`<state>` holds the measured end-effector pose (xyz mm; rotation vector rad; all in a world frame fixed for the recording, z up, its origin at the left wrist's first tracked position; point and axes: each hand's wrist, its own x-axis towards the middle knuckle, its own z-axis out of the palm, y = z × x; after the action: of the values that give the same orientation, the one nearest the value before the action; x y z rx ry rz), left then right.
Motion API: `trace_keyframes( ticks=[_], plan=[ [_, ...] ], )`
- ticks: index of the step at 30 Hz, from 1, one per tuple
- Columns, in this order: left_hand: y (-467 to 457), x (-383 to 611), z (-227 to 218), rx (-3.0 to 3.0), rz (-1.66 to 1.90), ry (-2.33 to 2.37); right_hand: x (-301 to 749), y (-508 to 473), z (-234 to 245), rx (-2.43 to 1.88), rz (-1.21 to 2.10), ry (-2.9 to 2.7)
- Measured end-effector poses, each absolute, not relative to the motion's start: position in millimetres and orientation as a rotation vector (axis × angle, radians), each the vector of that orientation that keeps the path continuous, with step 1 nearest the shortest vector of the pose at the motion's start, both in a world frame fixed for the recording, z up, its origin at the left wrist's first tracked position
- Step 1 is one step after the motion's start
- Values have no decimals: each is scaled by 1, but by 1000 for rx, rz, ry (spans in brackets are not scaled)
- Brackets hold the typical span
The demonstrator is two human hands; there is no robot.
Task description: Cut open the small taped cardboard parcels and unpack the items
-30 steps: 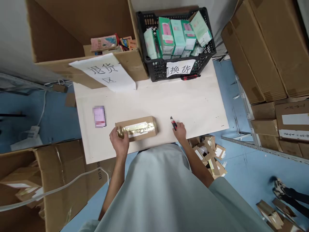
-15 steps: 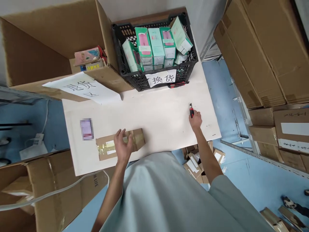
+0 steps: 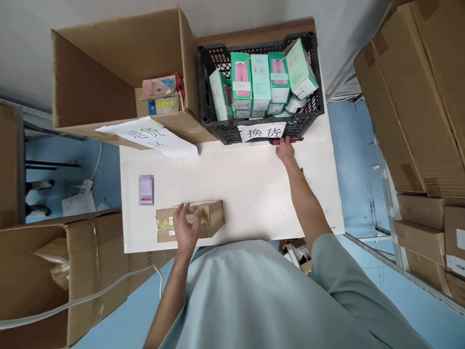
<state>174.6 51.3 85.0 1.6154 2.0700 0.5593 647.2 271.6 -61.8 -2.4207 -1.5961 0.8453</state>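
My left hand grips a small cardboard box from above, thumb and fingers spanning it. Clear tape shows on the box, which lies along the table's near edge. My right hand reaches to the foot of the black crate, its fingers closed on a slim red and black utility knife. The hand hides part of that knife. Beside my right forearm, the dark tip of another knife peeks out on the table.
Green and white boxes fill the crate. An open carton with a few packets stands to its left, a paper sign hanging off its front. A blurred purple item lies on the white table. Stacked cartons stand at right.
My right hand has left the knife on the table and moved forward to the other knife by the crate. My left hand stays on the box. The camera view has shifted.
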Motion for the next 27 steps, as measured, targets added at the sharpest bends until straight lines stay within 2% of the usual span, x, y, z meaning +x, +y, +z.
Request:
trace_keyframes(
  ticks=[3, 7, 17, 23, 27],
  plan=[
    [48, 166, 81, 1581, 591, 2102, 637, 254, -68, -2329, 786, -1590],
    [49, 159, 75, 1547, 612, 2107, 602, 184, -64, -2278, 729, -1736],
    [64, 130, 58, 1567, 717, 1993, 461, -15, -35, -2286, 888, -1858],
    [65, 88, 57, 1579, 775, 1896, 412, -39, -30, -2519, 890, -1236],
    [60, 43, 57, 1546, 807, 1882, 388, -19, -24, -2411, 1069, -853]
  ],
)
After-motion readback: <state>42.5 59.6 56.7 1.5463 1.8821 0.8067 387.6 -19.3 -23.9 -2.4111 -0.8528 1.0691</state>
